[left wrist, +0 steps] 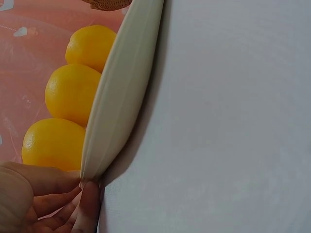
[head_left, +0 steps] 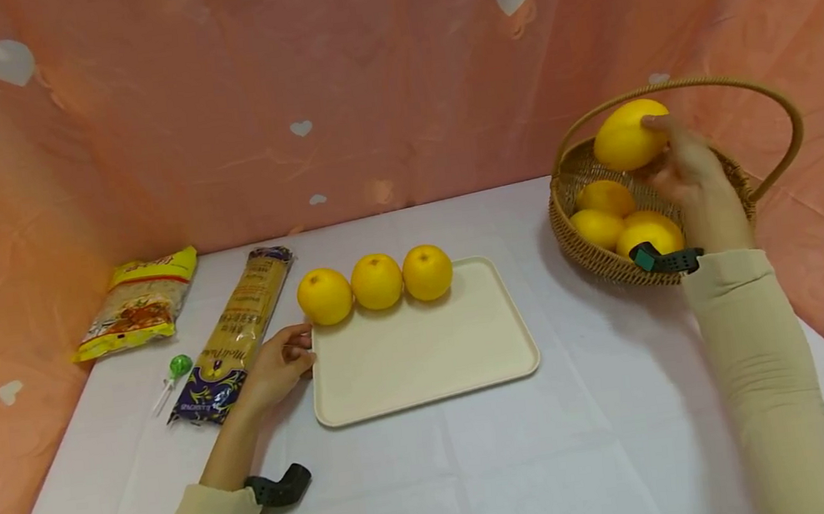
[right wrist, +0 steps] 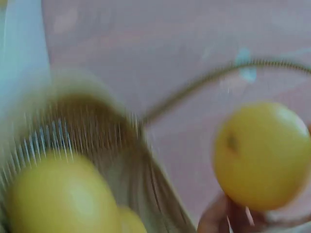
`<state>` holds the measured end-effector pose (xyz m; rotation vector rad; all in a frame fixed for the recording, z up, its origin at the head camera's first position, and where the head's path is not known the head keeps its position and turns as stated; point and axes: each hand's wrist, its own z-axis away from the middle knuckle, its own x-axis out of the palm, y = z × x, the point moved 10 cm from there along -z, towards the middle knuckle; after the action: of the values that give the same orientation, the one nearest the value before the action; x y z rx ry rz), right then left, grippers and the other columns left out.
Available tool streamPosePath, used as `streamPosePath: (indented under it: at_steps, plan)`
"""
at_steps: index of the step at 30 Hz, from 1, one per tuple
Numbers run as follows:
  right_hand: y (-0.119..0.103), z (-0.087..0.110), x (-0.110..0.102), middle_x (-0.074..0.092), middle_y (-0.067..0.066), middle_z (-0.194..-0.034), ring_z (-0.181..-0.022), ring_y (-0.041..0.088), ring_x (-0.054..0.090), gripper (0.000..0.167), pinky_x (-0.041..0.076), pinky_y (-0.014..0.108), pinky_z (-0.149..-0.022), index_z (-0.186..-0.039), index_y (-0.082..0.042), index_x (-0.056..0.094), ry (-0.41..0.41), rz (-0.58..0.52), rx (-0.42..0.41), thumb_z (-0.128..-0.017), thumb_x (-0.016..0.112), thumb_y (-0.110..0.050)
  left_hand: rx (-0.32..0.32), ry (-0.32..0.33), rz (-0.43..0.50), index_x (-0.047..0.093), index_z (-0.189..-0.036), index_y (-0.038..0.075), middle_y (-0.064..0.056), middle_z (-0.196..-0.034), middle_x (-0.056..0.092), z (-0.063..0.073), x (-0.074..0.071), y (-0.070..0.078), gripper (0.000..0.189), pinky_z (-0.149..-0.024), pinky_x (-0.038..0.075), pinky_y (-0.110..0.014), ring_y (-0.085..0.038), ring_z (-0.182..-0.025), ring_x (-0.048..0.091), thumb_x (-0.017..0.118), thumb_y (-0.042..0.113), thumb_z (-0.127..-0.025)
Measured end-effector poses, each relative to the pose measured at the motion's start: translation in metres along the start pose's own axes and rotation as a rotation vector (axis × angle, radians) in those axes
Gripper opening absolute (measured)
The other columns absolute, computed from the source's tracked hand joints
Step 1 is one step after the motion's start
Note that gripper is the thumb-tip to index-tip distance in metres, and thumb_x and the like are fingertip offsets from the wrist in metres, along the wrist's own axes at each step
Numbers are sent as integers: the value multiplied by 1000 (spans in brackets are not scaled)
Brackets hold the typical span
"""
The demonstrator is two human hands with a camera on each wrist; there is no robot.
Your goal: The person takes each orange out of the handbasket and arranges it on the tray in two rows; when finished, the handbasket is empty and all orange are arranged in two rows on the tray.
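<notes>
My right hand [head_left: 690, 165] grips a yellow orange [head_left: 630, 136] above the wicker basket [head_left: 568, 236], below its arched handle. In the right wrist view the held orange [right wrist: 262, 156] shows a dark stem mark; that view is blurred. Several more oranges [head_left: 648, 232] lie inside the basket. At the left, my left hand [head_left: 282, 367] pinches the left rim of a cream rectangular tray [head_left: 422, 356] between thumb and fingers, as the left wrist view shows. Three oranges [head_left: 377, 282] sit in a row along the tray's far edge.
A long pack of pasta [head_left: 239, 334] lies left of the tray. Beside it are a green lollipop [head_left: 180, 366] and a yellow-ended food bag [head_left: 138, 302]. A pink curtain [head_left: 394, 83] with hearts hangs behind the white-covered table [head_left: 479, 468].
</notes>
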<state>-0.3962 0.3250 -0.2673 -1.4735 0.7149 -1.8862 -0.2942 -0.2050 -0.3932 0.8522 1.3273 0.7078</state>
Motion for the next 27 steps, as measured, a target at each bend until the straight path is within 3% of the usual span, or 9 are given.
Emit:
streamPosePath:
  at_steps: [4, 7, 12, 16, 19, 23, 27]
  plan:
    - [22, 6, 3, 56, 2, -110, -97, 25, 51, 39, 37, 41, -81, -111, -25, 53, 41, -358, 139, -77, 72, -25, -5, -1, 12, 41, -130, -11, -25, -109, 51, -1, 0, -1, 44, -65, 52, -21, -17, -84, 52, 53, -5, -88]
    - [38, 11, 8, 55, 2, -108, -100, 24, 48, 40, 39, 46, -86, -106, -23, 55, 67, -551, 157, -72, 76, -25, -3, -4, 18, 41, -131, -11, -25, -109, 50, -2, -1, -2, 44, -65, 52, -21, -17, -84, 52, 53, -5, -88]
    - [63, 20, 25, 52, 1, -116, -106, 27, 48, 40, 45, 46, -88, -110, -25, 56, 11, -697, 122, -74, 74, -24, 12, -6, 12, 41, -130, -12, -26, -109, 50, -2, -2, -2, 44, -64, 51, -21, -17, -84, 52, 53, -5, -88]
    - [79, 30, 45, 48, 1, -124, -112, 29, 46, 41, 44, 45, -89, -118, -27, 54, -83, -672, 116, -80, 67, -23, 10, -2, 10, 41, -130, -12, -25, -108, 51, -2, -3, -1, 44, -64, 51, -20, -17, -83, 51, 53, -6, -88]
    - [91, 37, 58, 45, 1, -128, -116, 30, 43, 43, 42, 45, -92, -123, -27, 49, -145, -581, 134, -82, 62, -18, 6, 3, 7, 41, -130, -12, -25, -108, 51, -2, -4, -2, 44, -64, 51, -20, -16, -83, 51, 53, -5, -88]
    - [106, 42, 70, 42, 1, -127, -116, 26, 40, 44, 44, 41, -87, -124, -24, 46, -212, -327, 128, -84, 63, -14, 6, 6, 6, 42, -129, -12, -26, -108, 51, -2, -3, -2, 44, -64, 51, -19, -16, -82, 52, 54, -5, -88]
    - [111, 45, 79, 39, 3, -125, -112, 22, 40, 44, 48, 37, -80, -121, -18, 44, -277, -43, -3, -84, 65, -7, -4, 6, 5, 42, -130, -11, -25, -108, 51, -1, -3, -2, 44, -64, 50, -19, -18, -84, 52, 54, -5, -88]
